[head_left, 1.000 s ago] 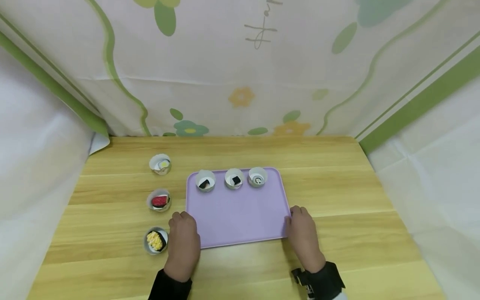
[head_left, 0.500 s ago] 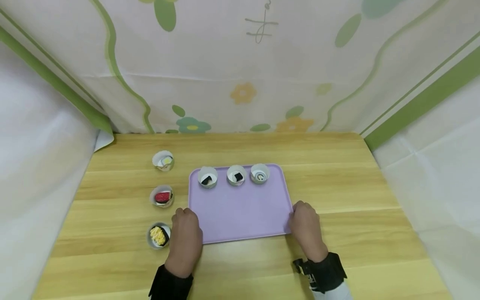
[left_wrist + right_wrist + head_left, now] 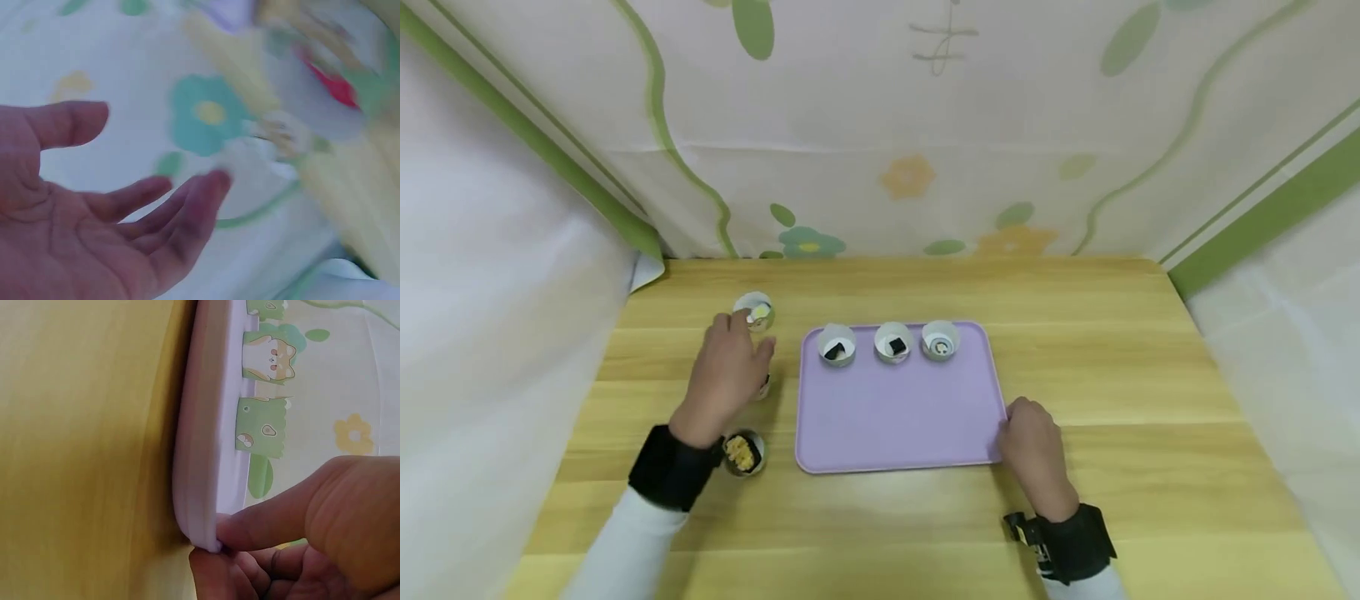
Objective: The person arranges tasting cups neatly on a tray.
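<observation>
My left hand [image 3: 726,375] reaches over the small paper cups at the left, its thumb and fingers apart with nothing between them. Just beyond its fingertips is a cup holding a toy egg piece [image 3: 760,312]. Mostly hidden under the hand is another cup [image 3: 763,388]; its red-topped piece [image 3: 337,87] shows blurred in the left wrist view. Nearer the front stands a cup with yellow-topped toy sushi [image 3: 742,453]. My right hand [image 3: 1036,450] pinches the right edge of a lilac tray [image 3: 895,417], thumb on top of the rim and fingers below.
Along the tray's far side stand three paper cups: one with a black-and-white piece [image 3: 835,351], one with a black-wrapped piece [image 3: 897,346], one with a round roll [image 3: 940,345]. A patterned white curtain [image 3: 820,117] hangs behind the wooden table [image 3: 1112,358].
My left hand has let go of the tray's left edge and moved left and forward over the cups. The right hand keeps its hold. The head view has shifted slightly.
</observation>
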Demonstrator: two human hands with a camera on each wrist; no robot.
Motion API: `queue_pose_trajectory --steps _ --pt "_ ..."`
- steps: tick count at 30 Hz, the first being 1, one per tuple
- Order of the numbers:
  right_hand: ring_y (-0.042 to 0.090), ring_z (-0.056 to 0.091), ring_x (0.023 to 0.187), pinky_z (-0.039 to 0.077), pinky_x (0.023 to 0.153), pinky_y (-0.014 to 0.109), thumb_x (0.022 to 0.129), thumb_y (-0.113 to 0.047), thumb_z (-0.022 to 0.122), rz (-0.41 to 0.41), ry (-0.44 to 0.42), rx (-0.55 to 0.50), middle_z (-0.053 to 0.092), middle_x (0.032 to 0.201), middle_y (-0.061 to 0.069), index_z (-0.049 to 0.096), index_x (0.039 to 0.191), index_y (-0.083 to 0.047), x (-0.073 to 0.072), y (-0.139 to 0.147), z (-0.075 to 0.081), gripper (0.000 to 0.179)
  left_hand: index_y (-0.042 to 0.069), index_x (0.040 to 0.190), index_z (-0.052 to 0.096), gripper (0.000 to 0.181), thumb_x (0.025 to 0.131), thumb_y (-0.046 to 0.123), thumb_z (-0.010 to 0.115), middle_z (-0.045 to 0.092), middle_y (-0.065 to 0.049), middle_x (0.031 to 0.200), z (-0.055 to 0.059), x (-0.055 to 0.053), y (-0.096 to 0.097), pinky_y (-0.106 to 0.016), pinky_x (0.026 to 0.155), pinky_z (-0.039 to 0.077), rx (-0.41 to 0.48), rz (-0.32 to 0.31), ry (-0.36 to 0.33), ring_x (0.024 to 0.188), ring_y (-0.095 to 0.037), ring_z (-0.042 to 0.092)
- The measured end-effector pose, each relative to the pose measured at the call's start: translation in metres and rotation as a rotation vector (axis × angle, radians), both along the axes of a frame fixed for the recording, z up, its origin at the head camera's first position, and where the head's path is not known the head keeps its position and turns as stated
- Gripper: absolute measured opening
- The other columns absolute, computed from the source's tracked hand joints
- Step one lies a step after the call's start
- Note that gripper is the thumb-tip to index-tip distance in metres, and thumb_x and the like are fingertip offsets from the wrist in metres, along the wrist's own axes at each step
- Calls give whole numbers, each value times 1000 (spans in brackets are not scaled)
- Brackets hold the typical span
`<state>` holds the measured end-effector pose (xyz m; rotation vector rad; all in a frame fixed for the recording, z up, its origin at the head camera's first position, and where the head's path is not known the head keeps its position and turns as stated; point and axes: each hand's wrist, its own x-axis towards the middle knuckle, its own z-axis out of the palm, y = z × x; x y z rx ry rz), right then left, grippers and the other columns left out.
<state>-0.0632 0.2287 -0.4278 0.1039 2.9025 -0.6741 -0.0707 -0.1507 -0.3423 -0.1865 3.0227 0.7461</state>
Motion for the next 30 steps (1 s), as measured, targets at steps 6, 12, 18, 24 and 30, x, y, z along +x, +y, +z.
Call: queue_pose_trajectory --steps 6,12,18,24,30 --pt "27 57 71 51 60 41 86 0 58 0 -8 -18 60 82 18 62 95 12 7 -4 -5 16 -3 154 12 81 96 31 56 24 -41 140 -16 -28 -39 -64 93 34 -33 -33 -63 122 -57 29" --pt "26 56 68 51 59 41 86 1 58 -13 25 -12 59 79 17 62 91 11 11 -7 -10 13 4 156 13 87 91 38 61 17 -41 146 -29 -47 -59 -69 97 28 -83 -89 -114 126 -60 25" --pt "24 55 67 51 58 39 85 2 58 -15 39 -18 59 77 15 62 90 11 16 -10 -15 11 -4 150 28 80 88 29 66 20 -42 146 -38 -56 -68 -67 99 31 -76 -163 -167 128 -61 24" --pt "24 55 65 51 57 39 83 4 59 1 77 -2 58 75 14 63 88 10 18 -11 -17 9 -4 146 37 65 88 11 63 29 -41 141 -45 -64 -65 -62 96 38 -64 -192 -176 123 -59 32" --pt "23 55 64 50 56 38 84 4 59 2 82 8 58 74 13 63 88 10 18 -12 -16 9 -9 137 45 53 87 -4 59 43 -36 124 -46 -70 -62 -55 90 42 -65 -201 -114 109 -50 45"
